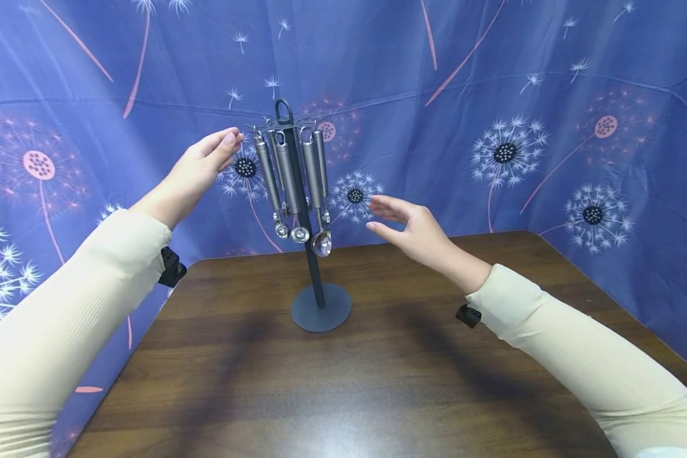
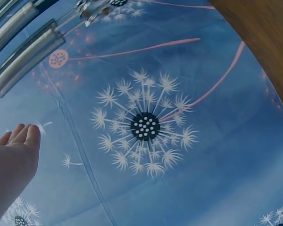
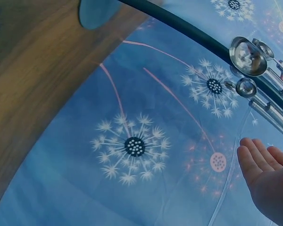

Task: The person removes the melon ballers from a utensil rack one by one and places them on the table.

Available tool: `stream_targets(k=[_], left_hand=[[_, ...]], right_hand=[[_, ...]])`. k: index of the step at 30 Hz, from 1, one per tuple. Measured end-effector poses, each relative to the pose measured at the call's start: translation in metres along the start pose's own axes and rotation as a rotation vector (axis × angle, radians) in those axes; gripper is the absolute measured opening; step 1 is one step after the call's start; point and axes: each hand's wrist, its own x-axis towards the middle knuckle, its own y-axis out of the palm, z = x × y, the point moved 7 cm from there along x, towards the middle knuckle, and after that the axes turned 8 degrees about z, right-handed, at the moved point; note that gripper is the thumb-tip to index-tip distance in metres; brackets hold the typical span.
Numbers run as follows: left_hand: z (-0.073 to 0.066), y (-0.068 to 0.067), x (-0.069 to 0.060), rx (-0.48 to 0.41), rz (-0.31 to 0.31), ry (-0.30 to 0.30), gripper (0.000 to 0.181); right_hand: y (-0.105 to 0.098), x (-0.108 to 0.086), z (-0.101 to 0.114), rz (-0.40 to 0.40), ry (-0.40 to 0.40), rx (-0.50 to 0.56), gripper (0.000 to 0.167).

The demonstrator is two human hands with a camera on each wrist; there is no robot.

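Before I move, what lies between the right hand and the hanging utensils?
Nothing: in the head view, the stretch from the right hand to the hanging utensils is bare, only patterned blue cloth showing behind.

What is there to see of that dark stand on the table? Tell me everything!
The stand is dark grey and looks like painted metal. A flat, round base rests on the wooden table, carrying one slim, straight pole that stands upright and ends in a loop. Shiny metal utensils hang around its hooked top, handles up, bowls down, hiding part of the pole. The left hand and right hand are on either side, neither appearing to touch it.
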Motion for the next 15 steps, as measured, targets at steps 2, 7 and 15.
stream_targets(k=[2, 7, 15], left_hand=[[-0.001, 0.000, 0.004, 0.002, 0.013, 0.000, 0.067], [-0.005, 0.001, 0.015, -0.016, 0.052, 0.007, 0.067], [-0.009, 0.004, 0.028, -0.117, 0.088, -0.011, 0.060]], right_hand=[[0.001, 0.005, 0.000, -0.001, 0.001, 0.029, 0.051], [0.003, 0.017, 0.001, -0.002, 0.011, 0.071, 0.051], [0.006, 0.036, 0.009, -0.020, 0.024, 0.126, 0.050]])
